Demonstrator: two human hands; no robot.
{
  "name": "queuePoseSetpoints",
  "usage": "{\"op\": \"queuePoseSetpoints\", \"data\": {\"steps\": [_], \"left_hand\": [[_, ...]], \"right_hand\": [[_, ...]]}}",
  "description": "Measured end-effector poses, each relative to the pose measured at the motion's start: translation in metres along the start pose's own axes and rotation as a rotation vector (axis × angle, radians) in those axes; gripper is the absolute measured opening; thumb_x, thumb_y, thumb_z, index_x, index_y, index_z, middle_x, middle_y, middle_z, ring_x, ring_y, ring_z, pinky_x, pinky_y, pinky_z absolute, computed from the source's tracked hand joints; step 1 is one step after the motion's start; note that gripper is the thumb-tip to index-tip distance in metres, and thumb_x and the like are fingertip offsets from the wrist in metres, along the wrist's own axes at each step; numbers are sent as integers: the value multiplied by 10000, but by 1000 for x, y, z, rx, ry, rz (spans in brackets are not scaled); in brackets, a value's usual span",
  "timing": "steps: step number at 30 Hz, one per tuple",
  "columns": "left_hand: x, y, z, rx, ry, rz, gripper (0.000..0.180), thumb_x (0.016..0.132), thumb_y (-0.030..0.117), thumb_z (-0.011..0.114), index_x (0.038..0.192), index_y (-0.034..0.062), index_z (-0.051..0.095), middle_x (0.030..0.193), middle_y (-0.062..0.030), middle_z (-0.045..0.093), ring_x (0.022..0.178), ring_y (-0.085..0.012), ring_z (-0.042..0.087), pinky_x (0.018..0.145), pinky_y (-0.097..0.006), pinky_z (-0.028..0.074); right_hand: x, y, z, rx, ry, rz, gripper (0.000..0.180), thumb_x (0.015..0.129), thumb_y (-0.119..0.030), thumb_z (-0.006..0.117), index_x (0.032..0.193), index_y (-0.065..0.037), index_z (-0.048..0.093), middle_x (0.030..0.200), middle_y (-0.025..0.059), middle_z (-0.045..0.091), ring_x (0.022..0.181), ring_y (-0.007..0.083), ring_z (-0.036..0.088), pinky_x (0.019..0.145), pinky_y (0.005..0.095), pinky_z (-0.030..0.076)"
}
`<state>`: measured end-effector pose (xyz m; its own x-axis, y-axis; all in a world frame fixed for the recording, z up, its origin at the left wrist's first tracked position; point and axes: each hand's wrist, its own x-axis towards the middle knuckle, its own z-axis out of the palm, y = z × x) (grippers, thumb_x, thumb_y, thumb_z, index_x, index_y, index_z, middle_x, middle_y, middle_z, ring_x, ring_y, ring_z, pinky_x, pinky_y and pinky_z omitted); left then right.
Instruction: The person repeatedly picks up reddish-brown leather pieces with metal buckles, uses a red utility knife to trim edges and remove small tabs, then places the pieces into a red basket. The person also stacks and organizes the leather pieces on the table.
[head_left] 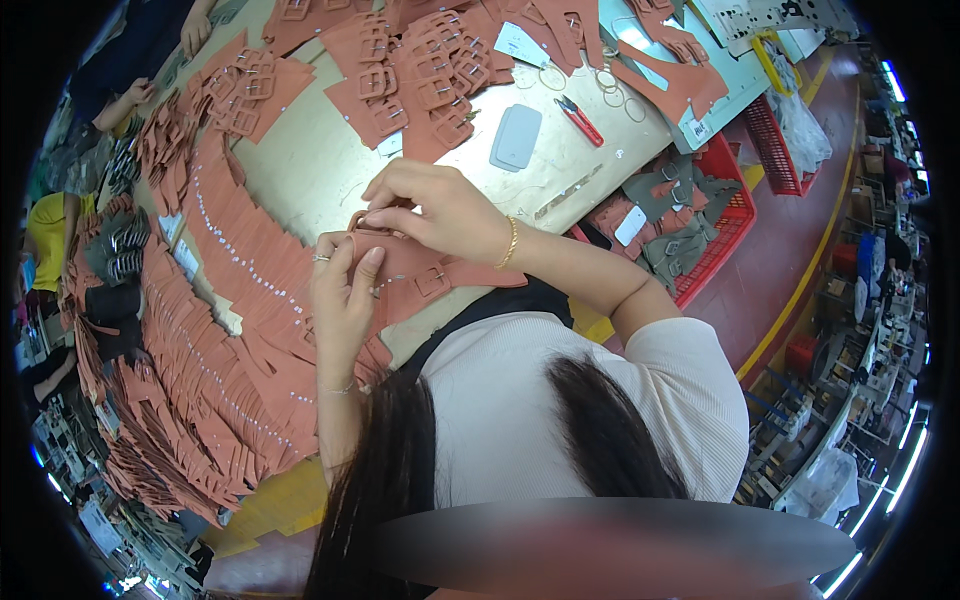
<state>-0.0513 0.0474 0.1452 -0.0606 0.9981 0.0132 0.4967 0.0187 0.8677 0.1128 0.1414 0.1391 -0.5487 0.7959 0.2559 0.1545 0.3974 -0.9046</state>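
Coral piece (402, 262) in both hands (343, 292); white card (521, 45) beyond.

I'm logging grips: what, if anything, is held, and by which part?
A reddish buckled piece: the left hand grips its left end; the right hand is there too, its hold unclear.

We see coral in our strap (402, 258), its buckle (432, 283) and the piles (236, 235) dotted with white rows; a cream table (290, 185), grey pad (516, 138), red-handled snips (588, 127), red crate (746, 212), our ribbed, whitish top (500, 400), gold bracelet (512, 243) and a yellow floor line (800, 322).
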Motion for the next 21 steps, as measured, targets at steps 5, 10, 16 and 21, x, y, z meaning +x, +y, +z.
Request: {"op": "queuePoseSetpoints", "data": {"steps": [5,10,16,21], "left_hand": [[-4,10,-1,81,54,14,178,930,129,593,952,-47,585,983,-127,526,860,-234,538,741,-325,451],[-1,9,1,213,199,301,126,913,81,597,964,-34,603,1214,-151,468,1082,-287,544,901,-381,467],[-9,3,11,250,128,512,477,776,456,737,996,37,674,1360,-147,374,1313,-403,378,1069,-471,356],[-49,-23,11,350,-17,459,427,686,366,808,986,92,678,1451,-160,382,1238,-385,490,956,-448,467]], "right_hand": [[-11,15,-5,199,151,-72,177,887,-178,660,923,-11,615,1002,65,618,872,150,623,743,282,502],[-24,24,-11,350,28,511,336,965,-322,575,1059,-6,512,1057,49,560,921,112,582,808,291,501],[-37,20,-4,1311,-25,556,347,963,-215,575,1226,-7,485,1134,77,603,1020,127,594,885,305,505],[-57,46,-24,755,-64,462,345,941,-166,595,1237,-24,487,1160,81,610,1003,156,619,877,307,514]]}}
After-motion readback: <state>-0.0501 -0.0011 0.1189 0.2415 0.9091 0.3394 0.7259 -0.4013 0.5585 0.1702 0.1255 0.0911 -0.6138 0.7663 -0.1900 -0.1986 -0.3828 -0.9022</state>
